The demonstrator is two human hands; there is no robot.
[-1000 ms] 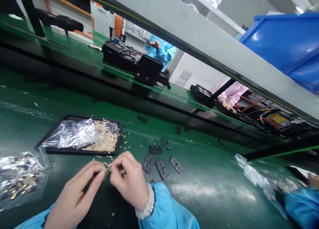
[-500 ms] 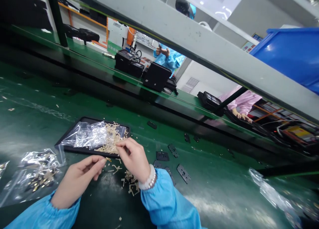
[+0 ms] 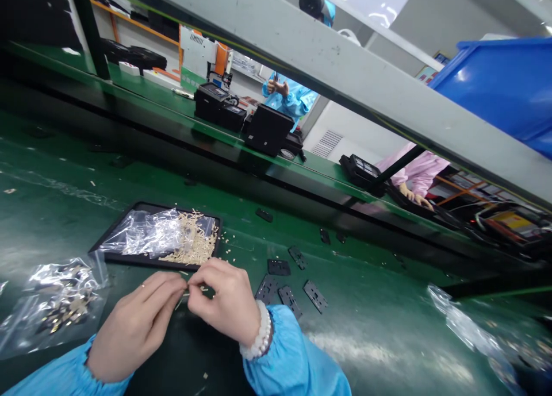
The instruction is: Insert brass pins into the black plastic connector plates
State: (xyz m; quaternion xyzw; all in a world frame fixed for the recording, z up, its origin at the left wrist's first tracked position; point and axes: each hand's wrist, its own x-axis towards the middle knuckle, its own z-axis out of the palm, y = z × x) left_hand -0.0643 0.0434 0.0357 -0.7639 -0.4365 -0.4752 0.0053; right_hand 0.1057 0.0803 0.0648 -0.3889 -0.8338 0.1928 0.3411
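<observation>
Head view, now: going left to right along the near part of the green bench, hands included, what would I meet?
Clear zip bag of shiny metal parts → left hand → right hand → slotted black plates → crumpled clear plastic.

A: Which garment shows?
B: Left sleeve (image 3: 64, 379) and right sleeve (image 3: 297, 353): bright blue, loose, creased, slightly glossy, cuffs (image 3: 279, 324) gathered.
A: And the right wrist (image 3: 245, 327)?
B: Bracelet (image 3: 261, 331) of round white beads; narrow dark band (image 3: 271, 334) beside it.
</observation>
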